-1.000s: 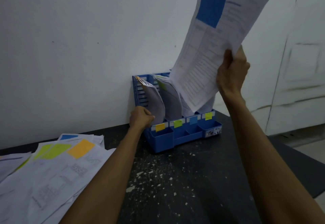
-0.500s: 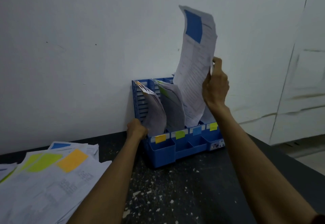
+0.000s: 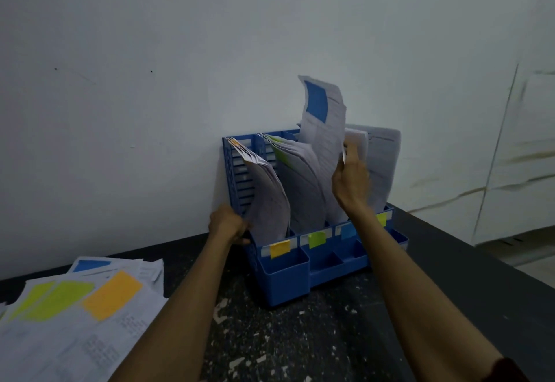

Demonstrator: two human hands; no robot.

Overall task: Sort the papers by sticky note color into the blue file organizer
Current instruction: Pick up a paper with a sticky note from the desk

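Observation:
The blue file organizer (image 3: 283, 279) stands against the wall, with orange, green, blue and yellow labels along its front. My right hand (image 3: 350, 182) grips a paper with a blue sticky note (image 3: 326, 141), whose lower part stands in the third slot, behind the blue label. Curved sheets fill the first slot (image 3: 268, 198) and the second slot (image 3: 301, 177); more sheets stand in the fourth (image 3: 383, 165). My left hand (image 3: 226, 225) grips the organizer's left wall low down.
A loose spread of papers (image 3: 75, 321) with green, orange and blue sticky notes lies at the left on the dark speckled table (image 3: 300, 336). The table's right edge (image 3: 480, 249) drops off beside a pale wall panel.
My right hand has brought the blue-noted paper down from overhead into the organizer's third slot. My left hand has stayed on the organizer's left side.

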